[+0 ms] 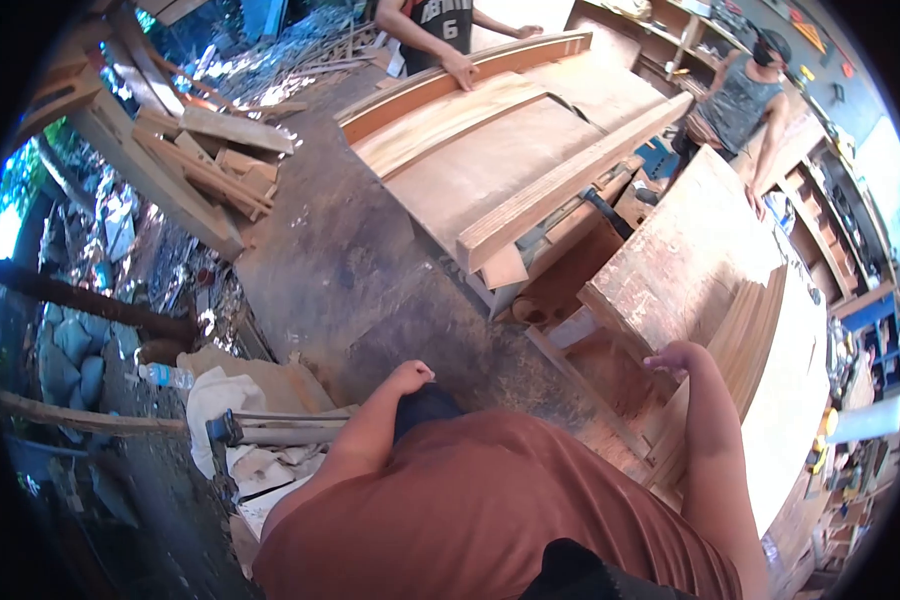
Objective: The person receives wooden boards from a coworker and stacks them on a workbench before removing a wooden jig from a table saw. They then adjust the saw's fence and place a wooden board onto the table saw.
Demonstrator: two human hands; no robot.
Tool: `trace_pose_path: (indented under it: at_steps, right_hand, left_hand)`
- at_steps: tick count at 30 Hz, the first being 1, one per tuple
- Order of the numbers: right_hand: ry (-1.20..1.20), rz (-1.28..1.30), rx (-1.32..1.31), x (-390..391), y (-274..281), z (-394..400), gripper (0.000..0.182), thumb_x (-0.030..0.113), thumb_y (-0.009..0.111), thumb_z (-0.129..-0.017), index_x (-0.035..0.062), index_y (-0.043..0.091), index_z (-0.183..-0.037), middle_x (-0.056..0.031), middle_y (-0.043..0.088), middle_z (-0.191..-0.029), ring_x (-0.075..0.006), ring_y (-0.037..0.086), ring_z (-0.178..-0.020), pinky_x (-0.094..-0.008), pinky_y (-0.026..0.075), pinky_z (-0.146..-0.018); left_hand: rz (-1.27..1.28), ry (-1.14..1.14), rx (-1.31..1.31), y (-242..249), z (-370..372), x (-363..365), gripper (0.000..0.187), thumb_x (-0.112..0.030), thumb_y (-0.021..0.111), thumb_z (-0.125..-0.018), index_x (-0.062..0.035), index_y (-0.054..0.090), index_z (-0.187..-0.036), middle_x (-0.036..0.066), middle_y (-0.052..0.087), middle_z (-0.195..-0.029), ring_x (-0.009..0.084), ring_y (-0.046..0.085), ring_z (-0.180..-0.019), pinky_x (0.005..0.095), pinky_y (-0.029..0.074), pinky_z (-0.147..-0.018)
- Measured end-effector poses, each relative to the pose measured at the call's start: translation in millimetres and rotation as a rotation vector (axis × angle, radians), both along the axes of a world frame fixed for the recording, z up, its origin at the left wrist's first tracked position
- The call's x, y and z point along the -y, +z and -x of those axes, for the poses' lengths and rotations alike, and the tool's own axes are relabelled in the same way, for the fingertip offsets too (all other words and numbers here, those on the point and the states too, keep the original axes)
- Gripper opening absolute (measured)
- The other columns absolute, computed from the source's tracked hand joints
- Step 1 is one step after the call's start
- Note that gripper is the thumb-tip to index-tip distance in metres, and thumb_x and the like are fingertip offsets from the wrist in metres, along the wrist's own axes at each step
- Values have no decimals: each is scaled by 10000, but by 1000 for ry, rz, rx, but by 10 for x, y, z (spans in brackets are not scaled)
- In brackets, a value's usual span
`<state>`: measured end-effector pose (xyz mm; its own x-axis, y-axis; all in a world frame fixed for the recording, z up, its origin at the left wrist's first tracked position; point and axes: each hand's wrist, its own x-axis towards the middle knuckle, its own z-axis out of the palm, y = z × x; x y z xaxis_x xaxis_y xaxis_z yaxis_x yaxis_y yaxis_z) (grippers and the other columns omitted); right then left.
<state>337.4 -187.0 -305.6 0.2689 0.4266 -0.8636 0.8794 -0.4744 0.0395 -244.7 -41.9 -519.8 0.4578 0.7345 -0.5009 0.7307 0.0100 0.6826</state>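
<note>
My left hand (pixel 411 377) hangs low in front of my body, above the dark stained floor (pixel 370 290). Its fingers are curled in, and whether anything is between them is too small to tell. On the other side, my right hand (pixel 674 359) is held out beside a stack of long wooden strips (pixel 745 335), fingers loosely spread with nothing in them. Near it is the front corner of a plywood-topped bench (pixel 680 260). Ahead lies a long thick wooden beam (pixel 570 180) along the edge of a worktable holding plywood panels (pixel 500 160).
One person (pixel 440 35) stands behind the worktable, a hand on a curved wooden rail (pixel 400 97). Another person (pixel 750 105) leans at the plywood-topped bench. Scrap wood (pixel 210 160) is piled at the left, with a plastic bottle (pixel 166 376) and a white cloth (pixel 210 410) lower down.
</note>
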Motion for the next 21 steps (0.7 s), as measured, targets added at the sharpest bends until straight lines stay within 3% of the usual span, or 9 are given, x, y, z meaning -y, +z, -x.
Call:
trace_pose_path:
  at_steps: [2, 4, 8, 9, 13, 15, 16, 19, 21]
  right_hand:
    - [-21, -7, 7, 19, -26, -10, 603, 593, 607, -784, 52, 663, -1043, -113, 655, -767, -210, 605, -677, -351, 489, -654]
    - [-242, -84, -16, 31, 85, 135, 648, 600, 616, -768, 45, 646, -1102, -201, 656, -938, -303, 625, -899, -389, 473, -797]
    - [-398, -235, 88, 81, -100, 339, 696, 517, 679, -749, -20, 574, -1181, -214, 608, -1126, -335, 569, -1081, -363, 440, -923]
    - [-434, -345, 139, 40, 108, 689, 751, 481, 689, -749, -23, 490, -1269, -231, 459, -1327, -341, 463, -1220, -353, 380, -1010]
    - [-394, -477, 341, 335, -605, 683, 799, 470, 679, -759, -11, 408, -1337, -244, 297, -1435, -342, 356, -1304, -354, 331, -1054]
    - [-498, -520, 199, 255, -616, 1090, 812, 469, 667, -769, -2, 374, -1361, -256, 227, -1461, -351, 275, -1345, -369, 288, -1082]
    - [-504, -522, 186, 242, -666, 1324, 816, 474, 662, -772, 2, 364, -1367, -250, 231, -1461, -355, 269, -1347, -375, 278, -1088]
    - [-538, -533, 96, 232, -721, 2091, 804, 486, 648, -779, 12, 372, -1366, -224, 261, -1460, -362, 291, -1335, -386, 271, -1091]
    - [-524, -470, 115, 160, -614, 2557, 794, 487, 650, -775, 18, 389, -1359, -221, 286, -1450, -351, 299, -1335, -383, 270, -1091]
  left_hand:
    - [15, 30, -31, -12, 108, -200, 280, -320, 659, -785, -73, 693, -912, 130, 680, -871, 242, 648, -840, 357, 489, -761]
    - [28, 67, -37, -157, 211, -508, 271, -310, 650, -796, -67, 692, -907, 129, 677, -848, 238, 647, -825, 352, 488, -757]
    - [-60, 440, 152, -202, 341, -1543, 250, -293, 609, -842, -51, 668, -863, 74, 645, -752, 189, 604, -689, 332, 473, -666]
    - [-48, 544, 230, -241, 321, -1869, 251, -291, 595, -856, -48, 657, -865, 49, 618, -704, 166, 573, -638, 318, 463, -628]
    - [-15, 911, 727, 519, 155, -3116, 376, -360, 559, -892, -17, 588, -1044, 5, 531, -716, 97, 463, -592, 256, 402, -553]
    - [-65, 952, 725, 996, 23, -3524, 602, -438, 572, -880, 7, 456, -1269, 78, 571, -965, 140, 523, -767, 288, 439, -645]
    - [-60, 930, 728, 1131, -44, -3704, 602, -438, 572, -880, 7, 456, -1269, 78, 571, -965, 140, 523, -767, 288, 439, -645]
    - [48, 980, 750, 1454, -270, -4038, 965, -515, 629, -816, 20, 127, -1443, 198, 432, -1325, 271, 459, -1161, 382, 390, -945]
    - [11, 967, 693, 1339, -457, -4219, 948, -504, 644, -809, 33, 166, -1426, 205, 433, -1323, 271, 448, -1186, 379, 377, -966]
